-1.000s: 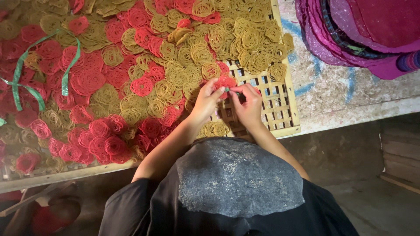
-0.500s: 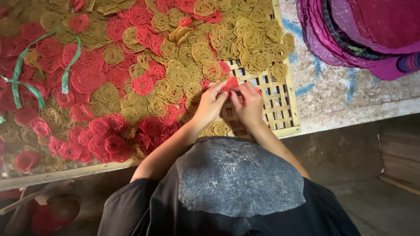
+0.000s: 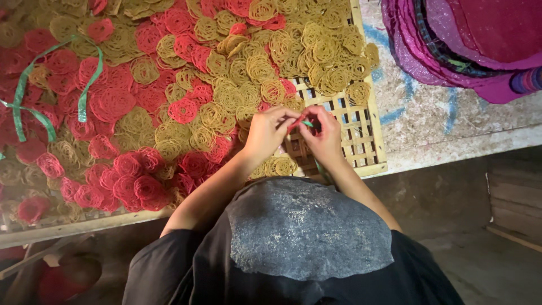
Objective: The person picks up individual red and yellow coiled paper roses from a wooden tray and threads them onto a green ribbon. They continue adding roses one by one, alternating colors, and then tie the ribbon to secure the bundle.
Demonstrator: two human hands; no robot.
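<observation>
While both hands are meeting over the slatted bamboo tray (image 3: 361, 148), the left hand (image 3: 266, 133) and right hand (image 3: 323, 134) are pinching a thin green strip (image 3: 307, 123) beside crinkly red and yellow noodle coils (image 3: 226, 96).

A slatted bamboo tray (image 3: 361, 148) is set on the speckled desk (image 3: 429, 121), with stacked purple mats (image 3: 451, 51) laid at its far right corner.

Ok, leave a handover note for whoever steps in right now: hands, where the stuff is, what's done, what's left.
Left hand and right hand: together over the rack, pinching a small red piece with a green strip between the fingertips.
Coils, red and yellow, cover most of the rack; its right corner is bare.
Loose green ribbon lies on the coils at left.
Done and left: cannot tell.
</observation>
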